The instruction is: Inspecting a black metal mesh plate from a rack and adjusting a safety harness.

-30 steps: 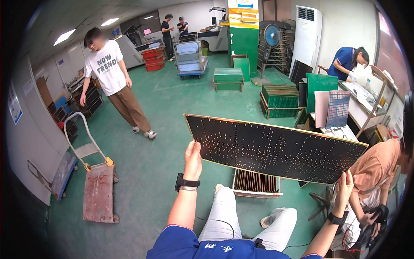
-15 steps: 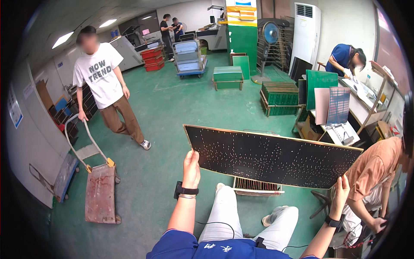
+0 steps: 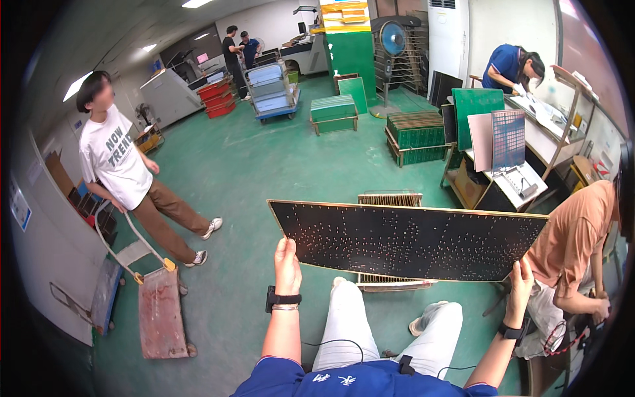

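A wide black circuit board panel [image 3: 407,241], with a copper-coloured edge and many small light spots, is held up in front of me, its face tilted toward me. My left hand [image 3: 287,266] grips its left end, thumb on the near face. At the lower right corner, my right hand [image 3: 521,288] is closed on the same panel. Behind and below the panel stands a slotted rack [image 3: 390,199] on the floor before my legs; the panel hides its middle. Whether the rack holds boards is hard to tell.
At left, a person in a white shirt [image 3: 119,155] holds the handle of a red platform trolley [image 3: 162,314]. A worker in an orange shirt [image 3: 575,238] sits close at my right. Ahead are racks of green boards [image 3: 417,139], a bench [image 3: 546,145] and a blue-bladed fan [image 3: 392,38].
The panel sits more level and its face looks narrower; more of the rack shows beyond it. Both hands keep their grip. The person at left has shifted stance, and the view has turned slightly.
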`<state>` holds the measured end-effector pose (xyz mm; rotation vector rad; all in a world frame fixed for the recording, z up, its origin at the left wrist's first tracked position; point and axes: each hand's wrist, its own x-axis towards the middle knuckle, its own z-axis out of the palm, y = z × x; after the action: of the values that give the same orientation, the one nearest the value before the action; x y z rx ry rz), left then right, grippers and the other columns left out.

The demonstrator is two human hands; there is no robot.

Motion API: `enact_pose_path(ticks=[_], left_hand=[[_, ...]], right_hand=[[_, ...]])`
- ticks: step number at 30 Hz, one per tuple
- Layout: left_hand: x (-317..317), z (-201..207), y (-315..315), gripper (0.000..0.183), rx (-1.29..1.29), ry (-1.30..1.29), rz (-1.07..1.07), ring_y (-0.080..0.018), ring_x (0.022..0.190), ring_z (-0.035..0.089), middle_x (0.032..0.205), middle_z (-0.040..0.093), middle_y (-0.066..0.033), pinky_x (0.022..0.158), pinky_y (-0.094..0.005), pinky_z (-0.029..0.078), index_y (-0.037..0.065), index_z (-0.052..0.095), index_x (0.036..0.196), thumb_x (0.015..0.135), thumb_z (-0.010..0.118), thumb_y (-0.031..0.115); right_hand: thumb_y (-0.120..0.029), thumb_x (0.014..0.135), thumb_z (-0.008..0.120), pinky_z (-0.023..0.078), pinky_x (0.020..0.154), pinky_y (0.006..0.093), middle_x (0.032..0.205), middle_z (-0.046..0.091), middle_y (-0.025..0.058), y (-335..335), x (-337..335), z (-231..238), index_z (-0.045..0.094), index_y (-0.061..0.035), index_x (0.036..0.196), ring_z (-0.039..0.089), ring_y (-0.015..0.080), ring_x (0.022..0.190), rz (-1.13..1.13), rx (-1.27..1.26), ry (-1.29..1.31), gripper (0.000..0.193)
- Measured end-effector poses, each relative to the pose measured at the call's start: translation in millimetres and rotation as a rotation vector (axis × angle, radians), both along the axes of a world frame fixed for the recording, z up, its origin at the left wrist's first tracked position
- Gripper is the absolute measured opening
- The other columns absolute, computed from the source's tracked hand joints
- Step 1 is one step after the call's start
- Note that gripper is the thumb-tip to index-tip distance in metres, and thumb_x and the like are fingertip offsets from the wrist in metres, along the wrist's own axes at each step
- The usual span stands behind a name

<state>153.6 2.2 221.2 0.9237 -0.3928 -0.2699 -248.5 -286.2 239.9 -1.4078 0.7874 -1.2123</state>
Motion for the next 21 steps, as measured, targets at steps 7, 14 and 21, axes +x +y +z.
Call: enact_pose_path(ticks=[7,14,21], left_hand=[[-2,-6,2,0.015,0.013,0.048,0.003,-0.0079,0.089,0.047,0.095,0.054,-0.0001,0.081,-0.0237,0.034,0.006,0.053,0.094,0.082,0.049,0.012],[-6,-10,6,0.017,0.027,0.039,0.007,-0.0068,0.088,0.046,0.094,0.054,0.0008,0.081,-0.0228,0.033,0.007,0.053,0.095,0.081,0.051,0.016],[-8,-15,6,0.019,0.048,0.043,-0.001,-0.007,0.089,0.045,0.096,0.053,0.0009,0.083,-0.0224,0.031,0.005,0.052,0.097,0.081,0.051,0.016]], right_hand=[[-0.012,0.081,0.049,0.023,0.047,0.0132,0.08,0.05,-0.0083,-1,-2,-20,0.048,-0.0033,0.11,0.03,-0.0008,0.054,-0.066,0.015,-0.003,0.03],[-0.012,0.082,0.049,0.024,0.048,0.0131,0.078,0.047,-0.0096,8,-4,-26,0.047,-0.0046,0.111,0.031,-0.001,0.056,-0.075,0.076,0.017,0.03],[-0.011,0.082,0.048,0.031,0.059,0.0146,0.09,0.052,-0.0042,16,-3,-27,0.045,-0.0008,0.112,0.04,0.0011,0.067,-0.041,0.081,-0.036,0.032]])
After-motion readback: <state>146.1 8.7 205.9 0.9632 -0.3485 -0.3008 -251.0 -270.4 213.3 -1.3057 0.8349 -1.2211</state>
